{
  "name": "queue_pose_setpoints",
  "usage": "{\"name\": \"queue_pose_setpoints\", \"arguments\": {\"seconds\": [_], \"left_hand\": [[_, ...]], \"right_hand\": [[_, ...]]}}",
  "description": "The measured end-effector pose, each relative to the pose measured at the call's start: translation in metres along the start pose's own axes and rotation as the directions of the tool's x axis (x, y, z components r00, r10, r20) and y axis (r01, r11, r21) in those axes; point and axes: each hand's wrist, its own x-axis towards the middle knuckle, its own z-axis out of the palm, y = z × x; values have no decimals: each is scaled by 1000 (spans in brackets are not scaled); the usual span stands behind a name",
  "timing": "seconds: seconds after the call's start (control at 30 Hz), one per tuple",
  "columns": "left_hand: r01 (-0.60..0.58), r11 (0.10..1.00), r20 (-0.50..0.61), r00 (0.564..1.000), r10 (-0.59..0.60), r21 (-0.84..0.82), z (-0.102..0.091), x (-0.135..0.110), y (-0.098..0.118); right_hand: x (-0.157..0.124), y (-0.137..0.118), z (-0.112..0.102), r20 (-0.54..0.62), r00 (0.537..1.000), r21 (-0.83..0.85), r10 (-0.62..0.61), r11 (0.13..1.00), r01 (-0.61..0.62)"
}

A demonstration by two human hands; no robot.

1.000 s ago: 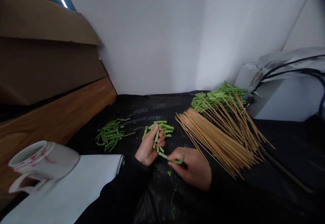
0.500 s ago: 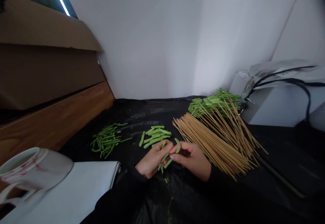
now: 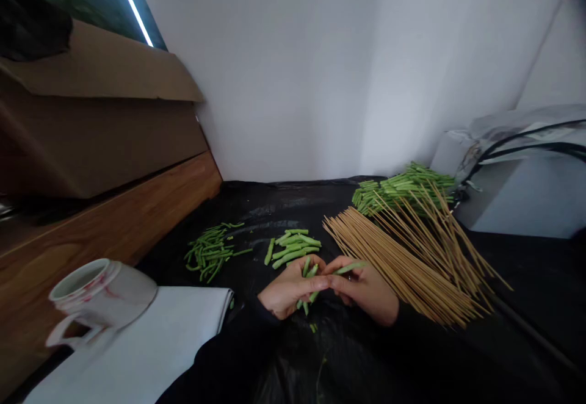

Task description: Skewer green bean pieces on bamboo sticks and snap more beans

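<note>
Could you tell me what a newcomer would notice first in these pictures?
A fan of thin bamboo skewers spreads right of centre on black plastic sheeting, before a heap of cut green beans. At front centre, the bare left hand and right hand hold green bean pieces.

My left hand (image 3: 293,291) and my right hand (image 3: 366,291) meet in front of me, fingers curled inward, fingertips touching.

On a black plastic-covered bench (image 3: 256,209), two heaps of cut green beans (image 3: 210,251) lie side by side; long straight bamboo skewers (image 3: 403,263) lie right of them, across a third bean heap (image 3: 398,187) behind. A white ceramic mug (image 3: 103,294) stands front left, beside a white paper sheet (image 3: 137,343).
</note>
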Motion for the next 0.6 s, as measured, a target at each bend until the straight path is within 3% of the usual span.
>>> {"name": "queue_pose_setpoints", "arguments": {"seconds": [0.37, 0.6], "left_hand": [[24, 999, 32, 999, -25, 42, -2, 2, -3], [28, 995, 28, 999, -30, 91, -1, 1, -2]], "right_hand": [[3, 3, -7, -70, 993, -50, -95, 995, 92], [3, 4, -6, -45, 997, -34, -68, 997, 67]]}}
